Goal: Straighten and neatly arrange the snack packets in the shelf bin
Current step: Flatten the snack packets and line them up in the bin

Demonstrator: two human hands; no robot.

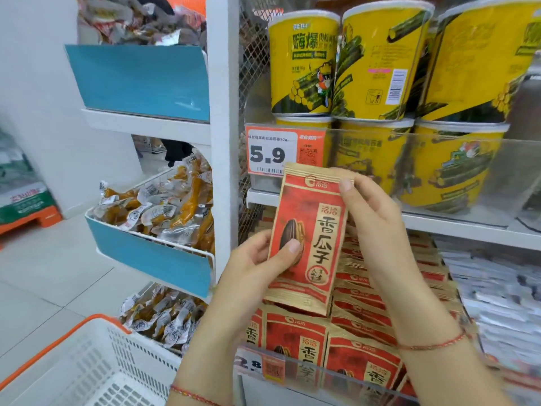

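Shelf bin (336, 373) packed; left hand (257, 259), right hand (377, 218) pinch red packet (307, 238) above (upright).

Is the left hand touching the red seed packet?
Touching. The head view shows the left hand with its thumb pressed on the front of the red seed packet.

The single head view looks forward and slightly down, close to a shelf front. Both hands meet at frame centre on one packet (307, 238).

A white shelf upright (222, 112) is flanked by blue-fronted side racks (140, 80); pale floor tiles (52, 273) and a white wall (35, 68) are seen at left.
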